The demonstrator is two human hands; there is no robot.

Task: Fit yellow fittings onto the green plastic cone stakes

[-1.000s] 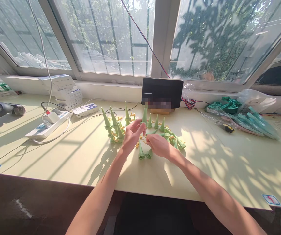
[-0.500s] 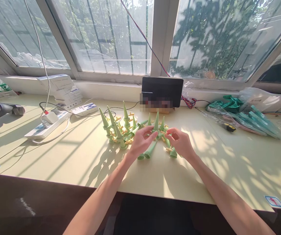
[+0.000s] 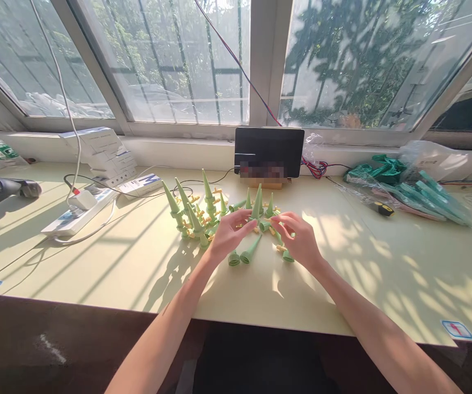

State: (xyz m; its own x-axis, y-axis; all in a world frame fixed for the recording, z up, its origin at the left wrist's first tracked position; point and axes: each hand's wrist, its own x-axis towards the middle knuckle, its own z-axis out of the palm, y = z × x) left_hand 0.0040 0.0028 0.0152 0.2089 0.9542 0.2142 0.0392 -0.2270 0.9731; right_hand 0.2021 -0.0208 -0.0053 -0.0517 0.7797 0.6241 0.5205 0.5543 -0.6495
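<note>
My left hand point(image 3: 231, 234) is closed on the base of an upright green cone piece point(image 3: 257, 203), its thumb and fingers meeting around it. Just to the right, my right hand point(image 3: 299, 236) pinches a small yellow peg point(image 3: 274, 219) at the side of that piece. Smaller green cones stand behind the hands. On the table below lie a loose green cone point(image 3: 251, 250) and another green piece point(image 3: 233, 258), open ends toward me. Left of my hands stands a cluster of tall green cones point(image 3: 195, 220) joined with yellow pegs.
A dark tablet point(image 3: 269, 150) leans at the back by the window. To the left are a white power strip point(image 3: 80, 210), cables and white boxes point(image 3: 100, 153). Plastic bags point(image 3: 433, 200) and a yellow-black tool point(image 3: 383, 208) lie at right. The table's front edge runs below my forearms.
The view has shifted slightly. Both hands keep their places around the upright green cone, with only small finger movement; the right fingers look a little straighter.
</note>
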